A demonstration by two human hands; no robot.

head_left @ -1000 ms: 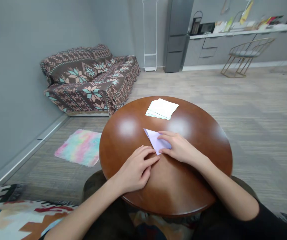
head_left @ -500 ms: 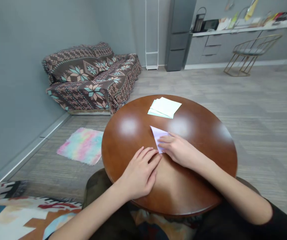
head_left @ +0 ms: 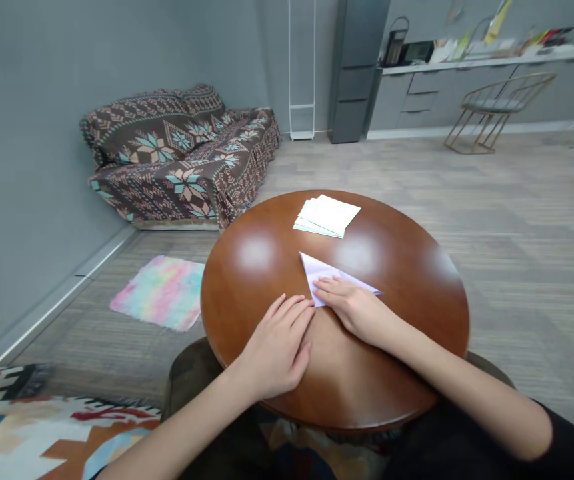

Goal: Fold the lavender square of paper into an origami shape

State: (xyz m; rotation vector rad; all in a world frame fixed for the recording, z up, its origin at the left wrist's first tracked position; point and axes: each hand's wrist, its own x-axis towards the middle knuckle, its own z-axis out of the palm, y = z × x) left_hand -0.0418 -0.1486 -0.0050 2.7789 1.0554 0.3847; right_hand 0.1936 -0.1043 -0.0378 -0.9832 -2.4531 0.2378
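Folded lilac paper (head_left: 318, 270) mid-frame, pressed by flat-fingered right hand (head_left: 355, 310); left hand (head_left: 283, 345) uncurled. Prob flimsy, best held by edges.

This looks like a home, with a living area open to a kitchen: a cloth-draped sofa (head_left: 181, 160) at far left, a fluffy pastel rug (head_left: 161, 292) nearer, a round wooden table (head_left: 237, 287) near, and a tall fridge (head_left: 354, 80), grey cabinets (head_left: 397, 100) and a chair (head_left: 494, 105) toward far right.
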